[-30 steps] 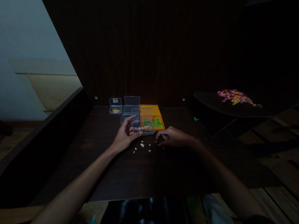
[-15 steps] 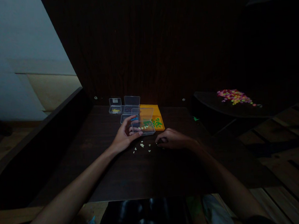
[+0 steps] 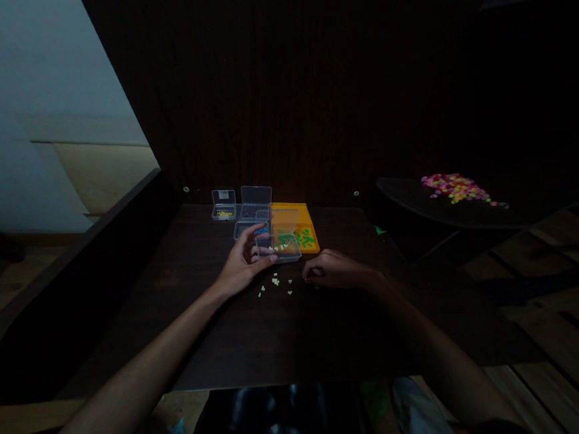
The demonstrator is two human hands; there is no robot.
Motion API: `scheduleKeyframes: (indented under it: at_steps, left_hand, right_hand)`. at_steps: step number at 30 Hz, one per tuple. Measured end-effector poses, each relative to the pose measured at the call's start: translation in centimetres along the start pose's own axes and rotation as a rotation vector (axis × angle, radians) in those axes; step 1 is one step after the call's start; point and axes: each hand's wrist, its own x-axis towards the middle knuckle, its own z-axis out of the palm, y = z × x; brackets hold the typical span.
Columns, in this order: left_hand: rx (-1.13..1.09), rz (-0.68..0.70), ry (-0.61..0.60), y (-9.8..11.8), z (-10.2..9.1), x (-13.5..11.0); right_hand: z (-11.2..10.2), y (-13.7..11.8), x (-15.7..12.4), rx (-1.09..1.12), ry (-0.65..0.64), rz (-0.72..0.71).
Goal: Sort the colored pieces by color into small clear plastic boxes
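My left hand (image 3: pixel 243 264) grips the left side of a small clear plastic box (image 3: pixel 279 246) that holds pale beads, thumb at its front corner and fingers at its far side. Several pale beads (image 3: pixel 275 285) lie loose on the dark table (image 3: pixel 259 340) just in front of the box. My right hand (image 3: pixel 334 270) rests on the table to the right of these beads, fingers curled in a pinch at their edge. What the fingertips hold is too small and dark to make out.
Behind the held box stand an orange tray (image 3: pixel 305 232) with green beads, an open clear box (image 3: pixel 251 210) and a smaller clear box (image 3: pixel 223 205) with yellow beads. A heap of mixed-colour beads (image 3: pixel 455 187) lies on a dark surface at right. A dark panel rises behind the table.
My right hand's fingers have curled in from a looser spread into a pinch near the loose beads. The left hand and the box have stayed put.
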Motion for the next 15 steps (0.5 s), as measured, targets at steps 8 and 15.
scheduleKeyframes:
  at_steps: [8, 15]
  left_hand:
    - [-0.004, -0.016, 0.004, 0.06, 0.04, -0.03]
    - [0.003, -0.020, 0.009, 0.17, 0.06, -0.05]
  right_hand:
    - [0.50, -0.20, -0.02, -0.098, -0.001, -0.007]
    - [0.57, -0.09, -0.01, -0.110, 0.009, -0.031]
